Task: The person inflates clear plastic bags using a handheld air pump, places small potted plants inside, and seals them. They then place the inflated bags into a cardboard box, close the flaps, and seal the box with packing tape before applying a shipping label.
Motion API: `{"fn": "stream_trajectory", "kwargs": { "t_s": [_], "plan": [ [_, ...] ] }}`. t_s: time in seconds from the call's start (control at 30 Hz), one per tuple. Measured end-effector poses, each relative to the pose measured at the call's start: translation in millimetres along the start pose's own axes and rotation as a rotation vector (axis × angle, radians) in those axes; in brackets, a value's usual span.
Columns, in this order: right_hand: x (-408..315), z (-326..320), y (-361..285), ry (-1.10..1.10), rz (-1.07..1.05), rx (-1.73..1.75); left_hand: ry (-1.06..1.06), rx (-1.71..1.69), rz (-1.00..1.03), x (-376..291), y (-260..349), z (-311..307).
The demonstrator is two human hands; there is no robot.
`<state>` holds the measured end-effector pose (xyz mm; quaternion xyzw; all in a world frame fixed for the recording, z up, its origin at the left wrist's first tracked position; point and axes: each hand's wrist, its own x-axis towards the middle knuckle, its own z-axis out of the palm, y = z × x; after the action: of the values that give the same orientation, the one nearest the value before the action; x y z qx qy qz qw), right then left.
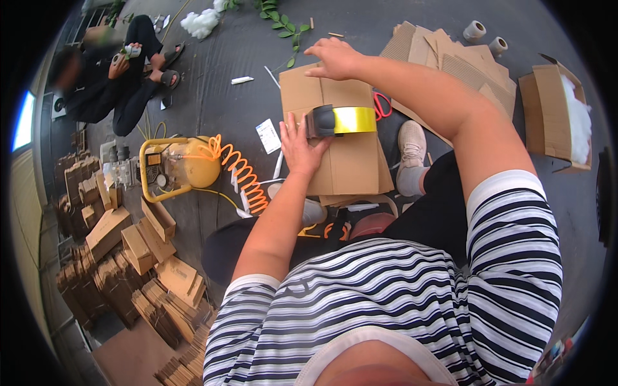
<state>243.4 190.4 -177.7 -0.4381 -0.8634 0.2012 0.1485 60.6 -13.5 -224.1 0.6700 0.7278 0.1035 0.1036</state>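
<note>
A closed cardboard box [350, 166] lies before me, with more flat cardboard under it. On its top rests a tape dispenser with a roll of yellow tape [354, 119] and a dark guard. My left hand [303, 148] lies on the box's left side with its fingers spread, the fingertips and thumb close to the dispenser's dark end; whether it grips the dispenser is not clear. My right hand [333, 59] is over the far edge of the box, fingers apart, holding nothing. Red-handled scissors [382, 105] lie at the box's right side.
Corrugated cardboard sheets [444, 62] lie at the upper right, beside an open box [545, 111] with white stuffing. At left are a yellow air compressor [200, 163] with a coiled orange hose [244, 181] and stacked flat cartons [116, 284]. Another person sits at the upper left, holding small items.
</note>
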Motion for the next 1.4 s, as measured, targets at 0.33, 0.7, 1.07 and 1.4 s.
{"fn": "stream_trajectory", "kwargs": {
  "t_s": [0.33,0.7,1.07,1.4],
  "plan": [
    [-83.9,-23.1,-62.8,-0.558,0.247,0.475,-0.018,-0.005,0.016,2.3,-0.5,-3.2],
    [-187.9,-116.7,66.6,-0.642,0.362,0.299,-0.039,0.000,-0.012,2.0,-3.2,2.1],
    [-131.4,-12.1,18.2,-0.612,0.567,0.001,0.041,-0.402,-0.150,12.6,-18.0,-10.1],
    [-96.4,-74.0,2.5,-0.220,0.049,-0.250,-0.112,-1.524,-0.939,-58.8,10.4,-20.9]
  ]
}}
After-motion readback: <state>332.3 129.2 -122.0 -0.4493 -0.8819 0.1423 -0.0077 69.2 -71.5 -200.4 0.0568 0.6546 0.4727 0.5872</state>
